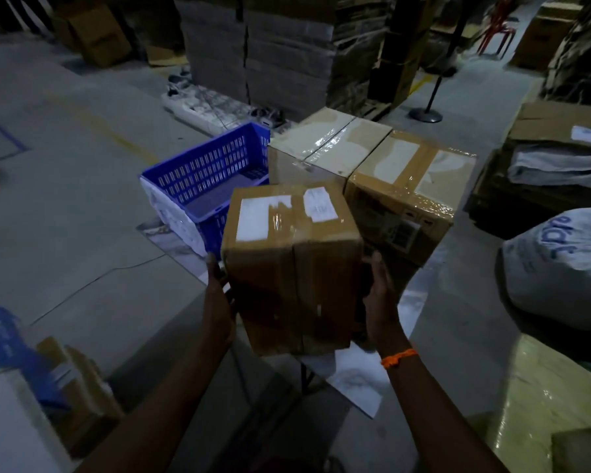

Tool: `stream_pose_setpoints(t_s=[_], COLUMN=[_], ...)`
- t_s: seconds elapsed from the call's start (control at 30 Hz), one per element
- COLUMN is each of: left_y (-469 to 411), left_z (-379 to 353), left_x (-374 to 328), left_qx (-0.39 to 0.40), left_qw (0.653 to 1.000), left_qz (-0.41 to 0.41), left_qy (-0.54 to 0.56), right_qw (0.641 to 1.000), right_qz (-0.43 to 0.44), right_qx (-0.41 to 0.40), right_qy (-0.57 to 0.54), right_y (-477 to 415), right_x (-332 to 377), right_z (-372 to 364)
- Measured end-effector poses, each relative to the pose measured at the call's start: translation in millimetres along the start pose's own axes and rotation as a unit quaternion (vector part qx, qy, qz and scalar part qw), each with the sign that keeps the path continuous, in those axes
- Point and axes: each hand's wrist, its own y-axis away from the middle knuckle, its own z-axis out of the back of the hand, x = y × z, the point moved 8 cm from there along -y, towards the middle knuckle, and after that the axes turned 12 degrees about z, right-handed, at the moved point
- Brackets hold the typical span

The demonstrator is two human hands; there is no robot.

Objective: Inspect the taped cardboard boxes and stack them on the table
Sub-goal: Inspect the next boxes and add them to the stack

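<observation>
Item 1. Small carton (79,380), bottom left, partly under a blue object; dim and blurred.

Item 2. Blue crate (202,175), slotted walls, stood on the left part of the table (355,377), just beside the boxes.

Item 3. Left hand (219,298), palm laid flat against the left face of the held box, fingers reaching forward along it; the fingertips were hidden by the box.

Item 4. Held box (292,264), brown cardboard, clear tape running over top and front, two white labels on the top. It was carried between both hands above the near edge of the table, tilted slightly, in front of the two boxes set down there.

Item 5. Right hand (379,291), palm pressed to the right face of the held box, fingers stretched forward, not curled round it. Orange wristband (399,357) on that wrist.

Item 6. Pale box (321,145), taped across the top, on the table behind the held box, touching the crate's right side.

Item 7. Brown box (406,186), taped, white patches on top, touching the pale box's right side.

Item 8. Grey sack (560,264), blue lettering, at far right, apart from the table.
</observation>
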Motion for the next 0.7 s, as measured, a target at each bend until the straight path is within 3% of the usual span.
stream_pose_setpoints(t_s=[0.13, 0.27, 0.7], left_y=[3, 4, -20], left_z=[9, 7, -21], left_x=[35, 45, -38], left_qx=[0.024, 0.056, 0.036], left_qw=[0.999, 0.995, 0.978], left_qz=[0.02, 0.039, -0.046], left_qy=[-0.032, -0.077, -0.2], right_qw=[0.998, 0.997, 0.994], right_qz=[-0.047, -0.015, 0.004], right_qx=[-0.04, -0.048, 0.033], right_qy=[0.009, 0.062, 0.103], right_y=[20, 28, -24], right_x=[-26, -25, 26], right_z=[27, 49, 17])
